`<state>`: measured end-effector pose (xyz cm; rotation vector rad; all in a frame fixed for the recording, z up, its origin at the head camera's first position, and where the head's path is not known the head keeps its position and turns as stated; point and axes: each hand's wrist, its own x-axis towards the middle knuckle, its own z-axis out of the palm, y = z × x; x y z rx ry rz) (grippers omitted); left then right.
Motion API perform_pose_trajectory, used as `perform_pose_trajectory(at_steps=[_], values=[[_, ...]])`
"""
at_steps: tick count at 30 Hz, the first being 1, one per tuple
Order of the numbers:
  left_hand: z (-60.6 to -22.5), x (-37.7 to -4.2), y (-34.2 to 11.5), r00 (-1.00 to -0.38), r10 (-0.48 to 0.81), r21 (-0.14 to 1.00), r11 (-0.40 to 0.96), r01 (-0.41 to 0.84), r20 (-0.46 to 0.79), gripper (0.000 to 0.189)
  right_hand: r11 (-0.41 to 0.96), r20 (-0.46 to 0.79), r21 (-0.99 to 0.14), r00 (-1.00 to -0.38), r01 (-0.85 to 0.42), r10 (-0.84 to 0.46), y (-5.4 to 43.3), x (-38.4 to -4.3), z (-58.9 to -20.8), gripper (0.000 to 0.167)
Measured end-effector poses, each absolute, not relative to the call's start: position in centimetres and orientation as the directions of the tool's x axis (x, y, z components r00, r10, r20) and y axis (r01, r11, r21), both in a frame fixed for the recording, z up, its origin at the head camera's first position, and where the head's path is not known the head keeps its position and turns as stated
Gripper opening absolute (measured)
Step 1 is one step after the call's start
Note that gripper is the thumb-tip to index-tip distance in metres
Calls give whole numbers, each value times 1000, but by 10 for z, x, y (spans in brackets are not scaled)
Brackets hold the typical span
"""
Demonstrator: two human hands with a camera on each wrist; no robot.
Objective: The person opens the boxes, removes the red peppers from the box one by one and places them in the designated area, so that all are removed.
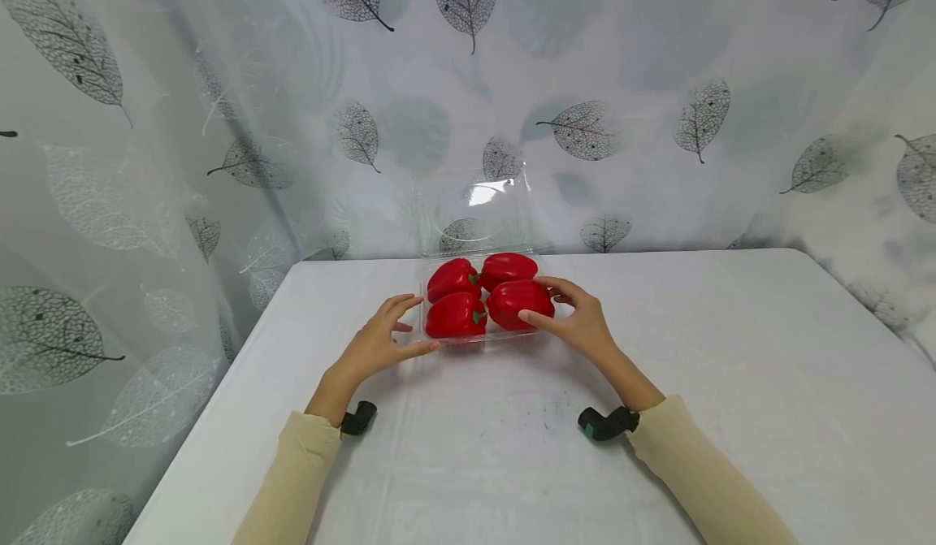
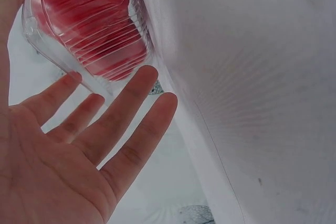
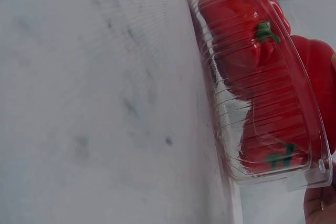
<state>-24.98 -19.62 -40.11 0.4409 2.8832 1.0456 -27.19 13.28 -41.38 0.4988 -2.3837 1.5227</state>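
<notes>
Several red bell peppers with green stems sit in a clear plastic clamshell box [image 1: 512, 336], its lid [image 1: 475, 216] standing raised at the back. At the box's left side is my left hand [image 1: 380, 342], fingers spread and holding nothing; its thumb lies near the front left corner. In the left wrist view the fingertips are close to the ribbed box [image 2: 100, 40], and contact is hard to tell. My right hand [image 1: 581, 322] holds the front right bell pepper [image 1: 515, 305], thumb in front and fingers behind. The right wrist view shows only part of that hand [image 3: 323, 203].
The box stands near the far edge of a white-covered table [image 1: 468, 464]. Behind it hangs a leaf-patterned curtain [image 1: 629, 49], which also runs along the left side. Black camera mounts [image 1: 603, 425] sit at both wrists.
</notes>
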Motion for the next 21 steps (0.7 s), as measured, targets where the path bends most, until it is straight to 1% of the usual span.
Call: perform_pose_trajectory(at_steps=[9,17,21], values=[[-400,-248,-195,-960,276,636,732,244,50,86,375,394,-830,-910,-413,-131,133,-271,-412,58],[-398,-247,-194,-960,276,640,729,243,50,87,365,338,-862,-935,-352,-102,133,-270,-409,60],[-398,-247,-194,-961,274,639,731,239,47,87,372,333,-861,-937,-347,-104,133,-269,-408,61]])
